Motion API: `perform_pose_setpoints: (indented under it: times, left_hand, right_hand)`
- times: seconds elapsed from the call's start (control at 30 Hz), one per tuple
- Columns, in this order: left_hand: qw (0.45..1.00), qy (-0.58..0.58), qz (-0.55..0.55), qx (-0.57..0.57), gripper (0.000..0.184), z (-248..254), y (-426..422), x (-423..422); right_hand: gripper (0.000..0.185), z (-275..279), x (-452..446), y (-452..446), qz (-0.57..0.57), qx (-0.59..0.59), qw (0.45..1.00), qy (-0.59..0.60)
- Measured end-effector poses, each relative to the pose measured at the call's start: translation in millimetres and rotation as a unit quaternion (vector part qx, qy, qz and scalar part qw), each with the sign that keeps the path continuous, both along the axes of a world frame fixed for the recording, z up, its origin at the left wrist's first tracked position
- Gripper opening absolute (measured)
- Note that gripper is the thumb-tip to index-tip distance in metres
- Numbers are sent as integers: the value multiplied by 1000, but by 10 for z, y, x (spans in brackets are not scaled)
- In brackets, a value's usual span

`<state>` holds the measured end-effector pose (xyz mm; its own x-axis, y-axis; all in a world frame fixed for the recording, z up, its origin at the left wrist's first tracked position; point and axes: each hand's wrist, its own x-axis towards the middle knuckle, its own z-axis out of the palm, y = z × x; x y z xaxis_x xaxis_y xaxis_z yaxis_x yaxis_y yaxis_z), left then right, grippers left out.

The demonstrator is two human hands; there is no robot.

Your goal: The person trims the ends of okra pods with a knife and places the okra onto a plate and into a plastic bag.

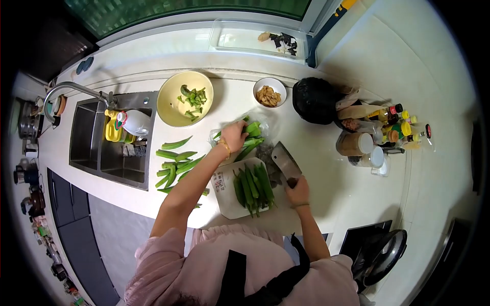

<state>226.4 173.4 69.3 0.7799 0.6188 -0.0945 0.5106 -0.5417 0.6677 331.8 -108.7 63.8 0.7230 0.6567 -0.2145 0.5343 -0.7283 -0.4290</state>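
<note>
My right hand (297, 189) grips the dark handle of a cleaver (286, 160), its broad blade tilted toward the upper left. Farther up the counter, my left hand (235, 135) has its fingers closed on green okra (251, 128) lying in a clear plastic bag (266, 122). Just below sits a white tray-like board (223, 196) with printed lettering, and a row of whole okra (253, 186) lies on it. More okra pods (176, 158) are spread on the counter to the left, partly hidden by my left forearm.
A yellow bowl (166, 104) holds cut okra ends. Beside the black bag-lined container (314, 100) stands a small bowl (280, 84) of brown pieces. Bottles and jars (377, 132) line the right wall. At left is a sink (87, 132) with detergent bottles. A lidded pan (388, 257) is lower right.
</note>
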Motion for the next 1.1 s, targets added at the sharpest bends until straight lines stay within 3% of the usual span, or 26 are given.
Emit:
perform_pose_setpoints:
  times: [0.07, 0.17, 0.3, 0.37, 0.4, 0.43, 0.47, 0.63, 0.7, 0.73, 0.77, 0.83, 0.9, 0.97, 1.1]
  left_hand:
    - [993, -69, -80, -50, 30, 63, 75, -88]
    - [987, -64, -104, -102, 31, 101, 152, -187]
    - [982, 85, -110, -129, 38, 378, 266, -165]
    - [986, 68, -115, -100, 35, 397, 273, -186]
    - [961, 5, -74, -267, 33, 379, 267, -203]
    - [902, -58, -32, -426, 30, 360, 257, -225]
    - [889, -139, -65, -430, 27, 338, 239, -242]
    - [890, -148, -24, -430, 31, 217, 234, -452]
    - [858, -129, -23, -497, 31, 262, 269, -513]
    - [823, -149, 17, -548, 30, 229, 260, -522]
    - [823, -151, 18, -548, 30, 221, 259, -515]
    - [900, -48, -47, -430, 27, 214, 242, -480]
    - [915, -6, -44, -400, 26, 163, 206, -466]
    - [872, -185, -31, -452, 26, 78, 167, -483]
    - [851, -233, -60, -467, 29, 218, 206, -546]
  right_hand:
    - [30, 74, 30, -73, -48, 37, 998, 0]
    - [31, 300, 53, -68, -89, 65, 994, 26]
    - [24, 672, 52, 213, -77, 211, 974, 10]
    - [21, 765, 13, 426, -73, 254, 964, 25]
    - [20, 776, -6, 519, -43, 277, 959, 40]
    - [18, 793, -34, 621, -12, 299, 952, 56]
    - [15, 825, -72, 735, 3, 333, 941, 69]
    - [14, 876, -128, 1127, 72, 384, 920, 41]
    - [13, 817, -101, 1208, 70, 329, 933, 129]
    - [13, 749, -89, 1253, 72, 329, 933, 128]
    - [12, 648, -80, 1301, 51, 324, 933, 145]
    - [13, 500, -39, 1379, 32, 319, 934, 160]
    - [14, 408, 9, 1423, 10, 298, 937, 184]
    - [15, 349, 12, 1445, -10, 315, 927, 202]
    - [12, 402, -6, 1467, -50, 360, 907, 213]
